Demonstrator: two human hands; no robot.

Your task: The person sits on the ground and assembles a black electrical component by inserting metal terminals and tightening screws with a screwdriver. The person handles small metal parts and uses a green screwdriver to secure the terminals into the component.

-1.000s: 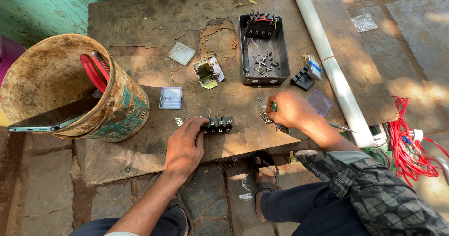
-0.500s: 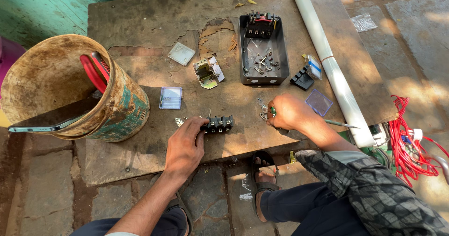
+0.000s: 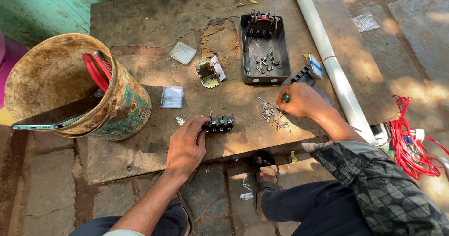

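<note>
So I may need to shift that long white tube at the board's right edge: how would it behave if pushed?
The white tube is round and smooth, so it would likely roll rather than slide. It lies right at the edge of the wooden board, so a sideways nudge might send it off. It looks straight and stiff, probably light for its length.

The right hand (image 3: 301,100) closes round a green-handled tool (image 3: 286,97), so only the handle's tip peeks out and the working end is hidden; the small metal bits (image 3: 272,115) beside it are too tiny to tell apart. The left hand (image 3: 187,145) covers one end of the black terminal block (image 3: 220,123); the red cable coil (image 3: 411,145) runs off the right edge, and the bucket (image 3: 126,110) hides the lower part of the red-handled pliers (image 3: 97,67).
</note>
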